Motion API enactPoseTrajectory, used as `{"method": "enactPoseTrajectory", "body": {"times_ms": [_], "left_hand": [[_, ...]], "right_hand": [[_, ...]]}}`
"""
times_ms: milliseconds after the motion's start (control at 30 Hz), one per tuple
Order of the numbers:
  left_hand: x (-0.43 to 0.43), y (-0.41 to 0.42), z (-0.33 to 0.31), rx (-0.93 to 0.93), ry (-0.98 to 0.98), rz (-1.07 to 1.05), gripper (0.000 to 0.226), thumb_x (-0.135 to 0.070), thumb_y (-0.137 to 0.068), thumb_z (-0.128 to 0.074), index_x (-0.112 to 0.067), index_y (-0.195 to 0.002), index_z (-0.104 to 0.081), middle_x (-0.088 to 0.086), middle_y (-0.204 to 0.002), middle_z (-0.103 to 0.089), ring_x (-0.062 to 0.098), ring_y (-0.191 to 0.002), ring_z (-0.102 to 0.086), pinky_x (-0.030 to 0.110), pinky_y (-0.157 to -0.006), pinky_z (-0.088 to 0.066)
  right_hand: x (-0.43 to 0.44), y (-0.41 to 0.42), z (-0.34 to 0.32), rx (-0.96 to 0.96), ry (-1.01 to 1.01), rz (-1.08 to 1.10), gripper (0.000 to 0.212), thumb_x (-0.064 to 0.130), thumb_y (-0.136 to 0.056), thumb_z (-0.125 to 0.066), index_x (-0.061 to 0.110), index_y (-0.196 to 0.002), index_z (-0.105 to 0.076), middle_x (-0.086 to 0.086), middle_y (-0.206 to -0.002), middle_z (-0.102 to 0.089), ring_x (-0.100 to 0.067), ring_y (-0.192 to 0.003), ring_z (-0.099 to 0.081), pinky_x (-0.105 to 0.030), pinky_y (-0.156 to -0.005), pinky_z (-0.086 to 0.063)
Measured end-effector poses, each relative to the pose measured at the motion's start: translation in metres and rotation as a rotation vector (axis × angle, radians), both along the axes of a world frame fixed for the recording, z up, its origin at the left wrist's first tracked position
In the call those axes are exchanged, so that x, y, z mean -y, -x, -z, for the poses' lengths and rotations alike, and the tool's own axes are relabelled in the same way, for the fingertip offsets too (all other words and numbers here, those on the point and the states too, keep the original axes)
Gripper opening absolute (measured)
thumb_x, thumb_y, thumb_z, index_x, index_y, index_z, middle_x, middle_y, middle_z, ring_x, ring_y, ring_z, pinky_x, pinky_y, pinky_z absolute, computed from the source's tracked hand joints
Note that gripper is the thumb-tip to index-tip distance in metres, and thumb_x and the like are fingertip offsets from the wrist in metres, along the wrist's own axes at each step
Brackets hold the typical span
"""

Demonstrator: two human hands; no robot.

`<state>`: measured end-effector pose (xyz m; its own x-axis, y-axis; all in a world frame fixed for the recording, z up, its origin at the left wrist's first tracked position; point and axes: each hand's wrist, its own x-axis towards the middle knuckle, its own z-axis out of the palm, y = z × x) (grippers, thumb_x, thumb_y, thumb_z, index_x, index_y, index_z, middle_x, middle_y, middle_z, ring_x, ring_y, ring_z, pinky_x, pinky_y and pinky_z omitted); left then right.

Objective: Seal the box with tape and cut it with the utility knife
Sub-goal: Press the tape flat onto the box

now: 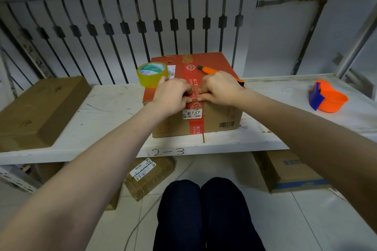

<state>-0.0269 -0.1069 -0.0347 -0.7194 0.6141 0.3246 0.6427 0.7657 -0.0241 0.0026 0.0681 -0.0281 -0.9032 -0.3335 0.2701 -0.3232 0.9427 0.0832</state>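
Observation:
A cardboard box (pixel 220 114) with a red top stands on the white shelf (pixel 110 108). A red strip of tape (pixel 195 126) runs over the box's middle seam and down its front. My left hand (pixel 170 96) and my right hand (pixel 220 87) meet knuckle to knuckle at the near top edge, fingers curled, thumbs and fingertips pinching at the tape there. A yellow tape roll (pixel 152 75) stands on the box's far left corner, just behind my left hand. An orange utility knife (pixel 210 70) lies on the box top, partly hidden behind my right hand.
A flat brown carton (pixel 38 108) lies on the shelf at the left. An orange and blue tape dispenser (pixel 326 98) sits at the right. Metal bars (pixel 126 32) close off the back. More cartons (pixel 149 175) lie on the floor under the shelf, beside my knees (pixel 204 210).

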Motion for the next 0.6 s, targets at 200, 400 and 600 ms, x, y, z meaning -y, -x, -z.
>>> {"method": "enactPoseTrajectory", "body": {"times_ms": [200, 400, 600], "left_hand": [[-0.001, 0.001, -0.003, 0.044, -0.002, -0.016, 0.027, -0.029, -0.084, -0.065, -0.024, -0.110, -0.064, -0.005, -0.110, -0.063, 0.020, -0.110, -0.055, 0.040, -0.097, -0.032], [0.000, -0.004, 0.012, -0.041, -0.034, -0.033, 0.040, -0.040, -0.073, -0.074, -0.023, -0.106, -0.060, -0.005, -0.105, -0.060, 0.019, -0.106, -0.054, 0.039, -0.092, -0.035], [-0.005, -0.008, 0.019, -0.132, -0.010, -0.010, 0.039, -0.037, -0.073, -0.073, -0.019, -0.104, -0.057, -0.001, -0.104, -0.060, 0.023, -0.104, -0.052, 0.039, -0.090, -0.032]], "right_hand": [[0.010, -0.009, 0.032, -0.240, -0.018, 0.145, 0.060, 0.064, -0.063, -0.070, 0.014, -0.095, -0.063, -0.001, -0.096, -0.065, -0.022, -0.093, -0.061, -0.041, -0.094, -0.038], [0.015, -0.004, 0.047, -0.354, 0.013, 0.127, 0.052, 0.057, -0.063, -0.075, 0.013, -0.087, -0.064, -0.003, -0.088, -0.068, -0.023, -0.082, -0.063, -0.038, -0.087, -0.043], [-0.005, -0.008, 0.025, -0.214, -0.088, -0.040, 0.042, 0.043, -0.075, -0.071, 0.013, -0.103, -0.064, -0.003, -0.100, -0.066, -0.024, -0.098, -0.062, -0.041, -0.104, -0.029]]}}
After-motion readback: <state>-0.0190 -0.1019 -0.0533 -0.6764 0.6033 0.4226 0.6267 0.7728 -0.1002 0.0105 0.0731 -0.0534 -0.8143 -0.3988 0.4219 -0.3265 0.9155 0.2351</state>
